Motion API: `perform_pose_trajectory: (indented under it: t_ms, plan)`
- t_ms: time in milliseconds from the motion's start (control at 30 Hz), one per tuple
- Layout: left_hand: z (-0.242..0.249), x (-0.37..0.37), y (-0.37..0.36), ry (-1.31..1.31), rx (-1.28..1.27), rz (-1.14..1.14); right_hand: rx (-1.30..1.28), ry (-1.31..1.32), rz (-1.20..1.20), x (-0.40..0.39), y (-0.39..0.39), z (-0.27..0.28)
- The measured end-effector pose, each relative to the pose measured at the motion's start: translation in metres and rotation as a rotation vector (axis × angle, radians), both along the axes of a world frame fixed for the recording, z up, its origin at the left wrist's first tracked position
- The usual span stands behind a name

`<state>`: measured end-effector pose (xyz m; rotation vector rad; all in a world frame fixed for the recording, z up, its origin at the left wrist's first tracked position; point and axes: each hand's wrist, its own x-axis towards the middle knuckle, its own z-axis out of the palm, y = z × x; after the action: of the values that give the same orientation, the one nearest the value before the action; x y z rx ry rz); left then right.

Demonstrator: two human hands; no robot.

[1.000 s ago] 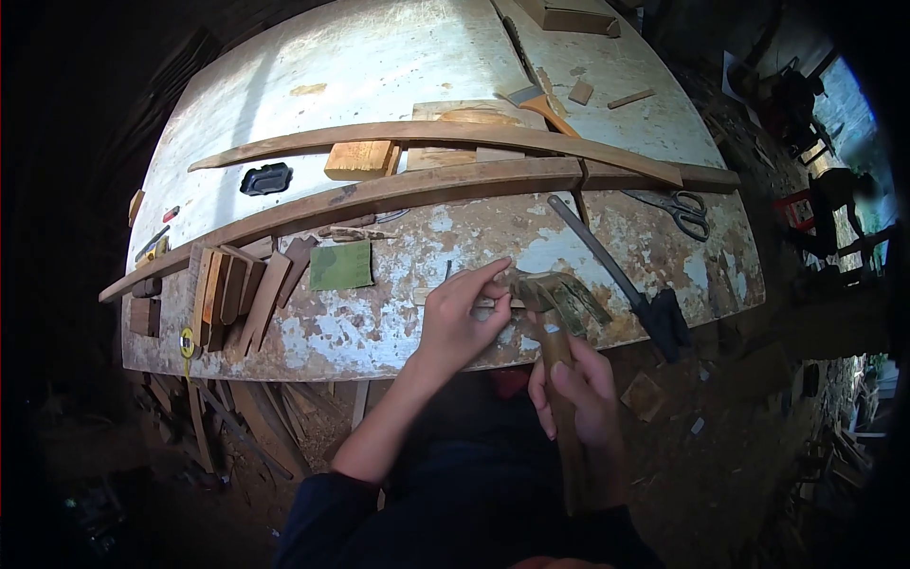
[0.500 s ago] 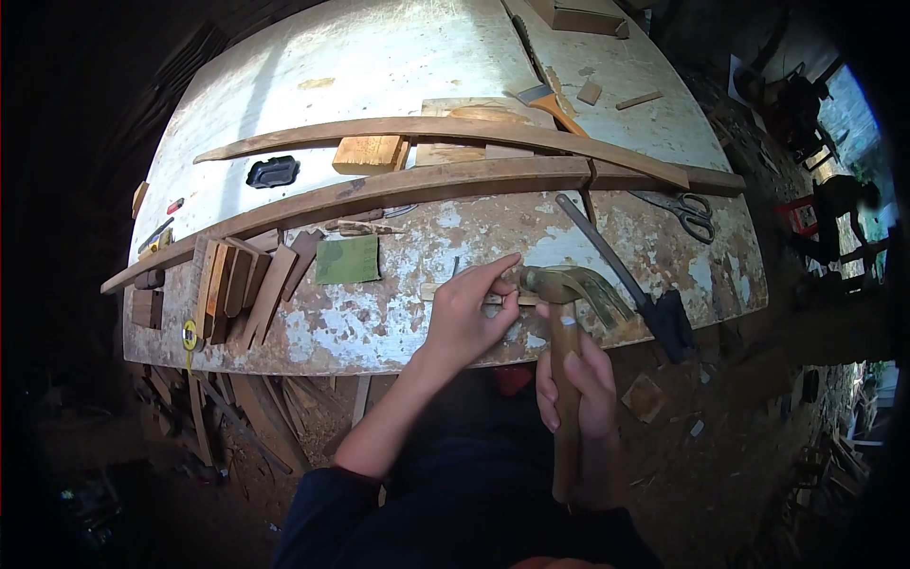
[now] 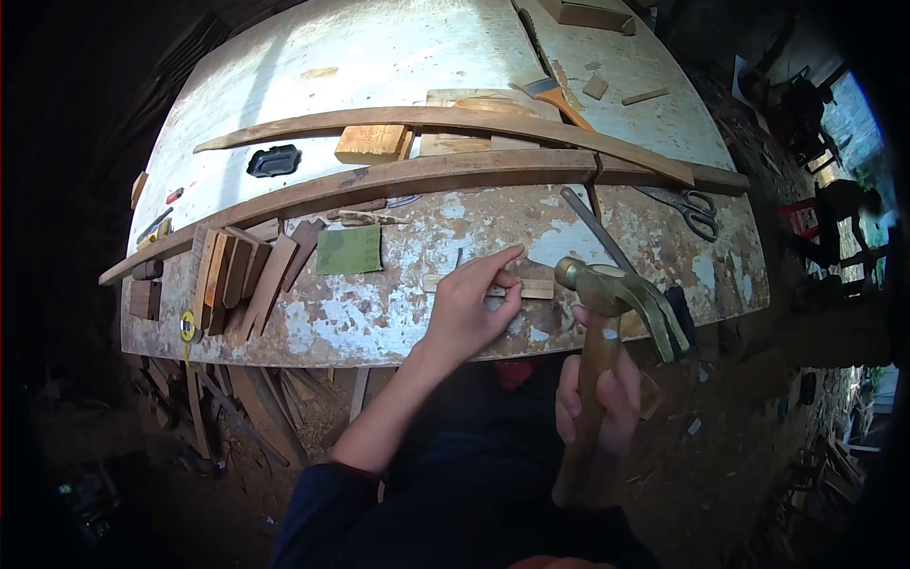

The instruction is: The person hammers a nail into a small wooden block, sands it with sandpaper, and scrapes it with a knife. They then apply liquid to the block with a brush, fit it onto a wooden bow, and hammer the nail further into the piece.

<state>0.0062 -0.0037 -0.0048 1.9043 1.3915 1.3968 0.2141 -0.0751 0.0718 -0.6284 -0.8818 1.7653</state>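
My right hand (image 3: 620, 403) grips the wooden handle of a claw hammer (image 3: 607, 289), held up in front of the bench edge with its face to the left. My left hand (image 3: 466, 308) rests over a thin wood strip (image 3: 536, 288) lying on the bench. Its thumb and fingers come together above the strip; anything between them is hidden or too small to make out. A thin dark nail-like piece (image 3: 460, 257) stands upright just behind the left hand. The hammer head is apart from the left fingers.
Beyond my hands, two long wooden pieces, one a curved slat (image 3: 445, 116), cross the worn workbench (image 3: 313, 332). Scissors (image 3: 700, 216), a dark metal bar (image 3: 597, 228), green sandpaper (image 3: 349, 250), a brush (image 3: 559, 98), a black tray (image 3: 274, 160) and several wood blocks (image 3: 227, 275) lie around.
The hammer has drawn back from the left fingertips, rightward and up toward the camera, with my right hand. My left hand has stayed nearly in place over the strip.
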Motion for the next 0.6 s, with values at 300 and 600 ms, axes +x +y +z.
perform_pose_trajectory:
  t_ms: [300,600]
  plan:
    - [0.000,-0.002,0.003,-0.032,-0.012,-0.013,-0.061,-0.187,0.013,-0.004,0.003,0.012]
    - [0.002,-0.002,0.005,-0.019,0.004,-0.020,-0.043,-0.174,0.084,-0.003,0.001,0.002]
